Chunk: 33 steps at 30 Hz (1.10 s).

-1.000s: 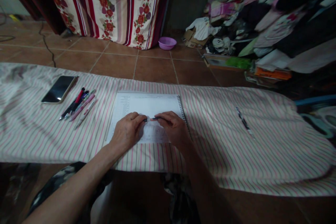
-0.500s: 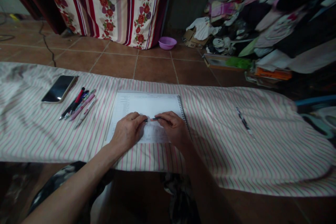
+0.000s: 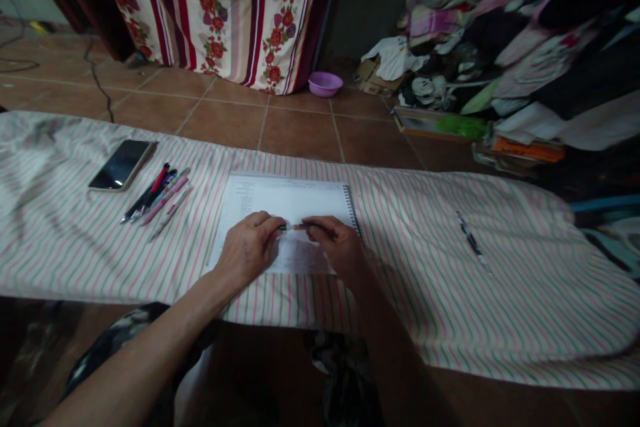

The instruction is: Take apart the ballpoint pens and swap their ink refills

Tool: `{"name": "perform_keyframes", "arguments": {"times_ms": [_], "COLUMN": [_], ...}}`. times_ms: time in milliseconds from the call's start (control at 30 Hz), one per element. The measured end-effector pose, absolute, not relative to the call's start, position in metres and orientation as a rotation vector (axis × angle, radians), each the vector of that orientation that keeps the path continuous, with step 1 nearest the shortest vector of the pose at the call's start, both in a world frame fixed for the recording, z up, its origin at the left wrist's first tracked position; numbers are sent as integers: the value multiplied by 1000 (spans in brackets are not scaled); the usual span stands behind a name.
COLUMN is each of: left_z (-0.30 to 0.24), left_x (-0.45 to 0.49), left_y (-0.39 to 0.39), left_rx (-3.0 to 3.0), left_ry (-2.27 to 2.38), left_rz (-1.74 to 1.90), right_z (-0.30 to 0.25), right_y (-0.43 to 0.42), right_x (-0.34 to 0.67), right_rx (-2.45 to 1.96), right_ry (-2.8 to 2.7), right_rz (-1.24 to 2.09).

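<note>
Above a spiral notebook (image 3: 295,197), my two hands face each other with the fingertips close together. My left hand (image 3: 250,243) pinches a short dark pen piece (image 3: 283,227) with a pale, clear-looking end. Between the thumb and fingers of my right hand (image 3: 337,243) is a slim dark pen part (image 3: 301,226) with an orange-brown end pointing left. The two ends almost meet; whether they touch I cannot tell. Most of each piece is hidden by fingers.
A phone (image 3: 123,165) and several pens (image 3: 157,197) lie left of the notebook on the striped cloth (image 3: 400,213). To the right rests a black-and-white pen (image 3: 470,237). A purple basin (image 3: 325,84) and heaped clothes (image 3: 500,47) are beyond, on the floor side.
The view has shifted slightly, so everything sits a little further right. Both hands keep their pinch, and the gap between the two pieces looks slightly narrower.
</note>
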<state>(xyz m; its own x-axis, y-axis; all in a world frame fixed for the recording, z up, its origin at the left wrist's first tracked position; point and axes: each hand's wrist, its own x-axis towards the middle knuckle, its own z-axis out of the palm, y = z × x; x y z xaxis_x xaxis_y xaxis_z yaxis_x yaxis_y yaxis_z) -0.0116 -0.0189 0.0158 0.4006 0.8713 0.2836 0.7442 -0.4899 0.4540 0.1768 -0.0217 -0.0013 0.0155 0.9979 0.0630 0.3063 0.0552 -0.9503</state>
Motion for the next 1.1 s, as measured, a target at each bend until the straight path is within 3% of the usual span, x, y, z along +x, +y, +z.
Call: {"name": "perform_keyframes", "arguments": {"times_ms": [767, 1100], "left_z": [19, 16], "left_x": [-11, -10], "left_y": [-20, -20], "left_rx": [2412, 2438], "left_ry": [1381, 1385], "left_rz": [705, 697], "right_z": [21, 19], "right_y": [-23, -22], "right_x": [158, 158], "right_rx": [-1114, -1009], "right_ry": [-446, -388], "right_rz": [1701, 1723]}}
